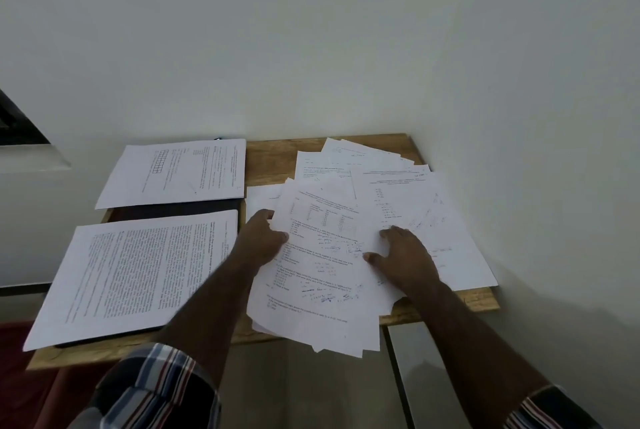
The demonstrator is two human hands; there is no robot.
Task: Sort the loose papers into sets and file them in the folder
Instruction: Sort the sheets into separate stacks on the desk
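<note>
papers: two sorted sets, one loose heap

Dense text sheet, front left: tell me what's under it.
A dark flat thing, perhaps the folder, shows past the dense text sheet at its near and far edges, lying on the wooden table. The rest is covered.

Printed text on loose papers and two sorted sets, blue handwriting too; none legible.
</note>
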